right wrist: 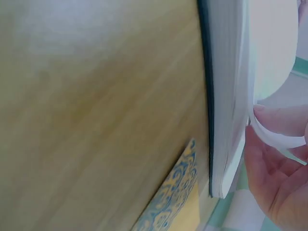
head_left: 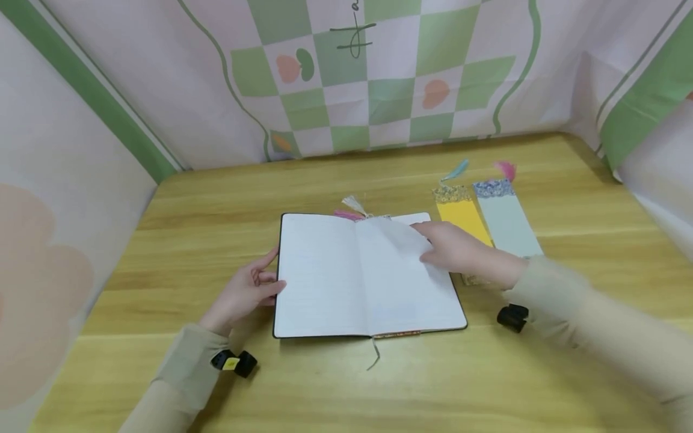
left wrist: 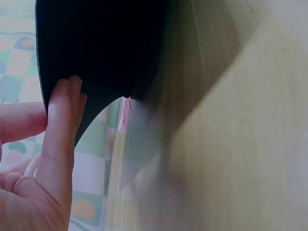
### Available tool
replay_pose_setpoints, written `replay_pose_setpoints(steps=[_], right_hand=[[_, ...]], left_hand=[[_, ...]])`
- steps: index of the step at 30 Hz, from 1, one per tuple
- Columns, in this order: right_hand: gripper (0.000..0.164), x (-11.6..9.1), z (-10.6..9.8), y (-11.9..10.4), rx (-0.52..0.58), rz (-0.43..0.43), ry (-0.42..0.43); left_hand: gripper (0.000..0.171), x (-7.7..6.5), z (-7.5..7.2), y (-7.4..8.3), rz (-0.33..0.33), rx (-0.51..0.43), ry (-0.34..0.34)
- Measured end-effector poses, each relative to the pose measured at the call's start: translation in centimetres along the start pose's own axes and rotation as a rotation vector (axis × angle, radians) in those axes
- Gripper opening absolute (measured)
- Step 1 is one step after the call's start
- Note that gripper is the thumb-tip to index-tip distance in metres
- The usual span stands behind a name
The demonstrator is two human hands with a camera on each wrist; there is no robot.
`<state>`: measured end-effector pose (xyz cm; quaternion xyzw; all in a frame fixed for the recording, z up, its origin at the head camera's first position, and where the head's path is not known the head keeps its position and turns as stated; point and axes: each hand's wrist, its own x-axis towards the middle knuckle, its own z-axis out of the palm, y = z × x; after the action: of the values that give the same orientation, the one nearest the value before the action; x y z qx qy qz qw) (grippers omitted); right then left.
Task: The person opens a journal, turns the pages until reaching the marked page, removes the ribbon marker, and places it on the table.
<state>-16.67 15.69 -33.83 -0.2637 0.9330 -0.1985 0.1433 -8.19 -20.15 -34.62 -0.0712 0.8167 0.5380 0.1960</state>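
Note:
A notebook (head_left: 319, 276) with a black cover lies open in the head view, its pages pale and faintly lined. My left hand (head_left: 246, 293) grips its left edge, thumb on the page and fingers behind the black cover (left wrist: 96, 43), which is raised off the table in the left wrist view. At the upper right, my right hand (head_left: 455, 246) pinches a curved page (right wrist: 272, 137) between thumb and fingers. A white tassel (head_left: 354, 204) and a pink tassel (head_left: 346, 214) stick out above the spine. A patterned strip (head_left: 399, 334) shows at the bottom edge, beside a grey ribbon (head_left: 375, 355).
Right of the notebook lie a yellow bookmark (head_left: 464, 218) with a blue tassel (head_left: 456, 170) and a pale green bookmark (head_left: 509, 221) with a pink tassel (head_left: 506, 169). My right forearm passes over their lower ends. A checkered curtain (head_left: 346, 102) hangs behind the wooden table (head_left: 216, 198).

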Motion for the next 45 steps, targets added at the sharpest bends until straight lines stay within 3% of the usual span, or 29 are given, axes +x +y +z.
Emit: replay_pose_setpoints(steps=[7, 10, 13, 17, 21, 23, 26, 29, 32, 37, 40, 45], right_hand=[[0.044, -0.5, -1.0, 1.3, 0.213, 0.045, 0.020], [0.056, -0.5, -1.4, 1.5, 0.414, 0.096, -0.002], [0.062, -0.6, -1.8, 1.6, 0.719, 0.130, -0.031], [0.062, -0.7, -2.0, 1.3, 1.075, 0.085, -0.069], [0.060, -0.8, -1.9, 0.3, 1.196, -0.008, -0.116], [0.061, -0.7, -1.7, -0.4, 1.166, -0.041, -0.140], [0.064, -0.4, -1.1, -1.7, 1.029, -0.078, -0.191], [0.056, 0.0, -0.3, -2.8, 0.806, -0.154, -0.213], [0.049, 0.4, 0.5, -3.9, 0.546, -0.253, -0.184], [0.053, 0.9, 1.7, -5.6, 0.175, -0.354, -0.168], [0.057, 1.2, 2.2, -6.6, 0.072, -0.380, -0.211], [0.059, 1.7, 3.1, -8.1, -0.006, -0.371, -0.276]], left_hand=[[0.073, 0.1, -0.1, 0.0, 0.010, -0.017, -0.013], [0.073, 0.1, -0.1, -0.1, 0.014, -0.027, -0.015], [0.073, 0.0, -0.1, 0.0, 0.012, -0.033, -0.011], [0.072, 0.0, -0.1, -0.1, 0.014, -0.034, -0.010], [0.072, 0.0, -0.1, -0.1, 0.014, -0.027, -0.011], [0.072, 0.0, 0.0, -0.1, 0.009, -0.027, -0.006], [0.072, 0.0, 0.0, -0.1, 0.004, -0.028, -0.003], [0.072, 0.0, 0.0, -0.1, 0.006, -0.031, -0.009], [0.072, 0.1, 0.1, 0.0, 0.014, -0.035, -0.014], [0.072, 0.2, 0.0, 0.1, 0.031, -0.044, -0.018], [0.072, 0.1, -0.1, 0.1, 0.033, -0.057, -0.025], [0.066, -0.3, -0.3, 0.1, 0.045, -0.076, -0.039]])
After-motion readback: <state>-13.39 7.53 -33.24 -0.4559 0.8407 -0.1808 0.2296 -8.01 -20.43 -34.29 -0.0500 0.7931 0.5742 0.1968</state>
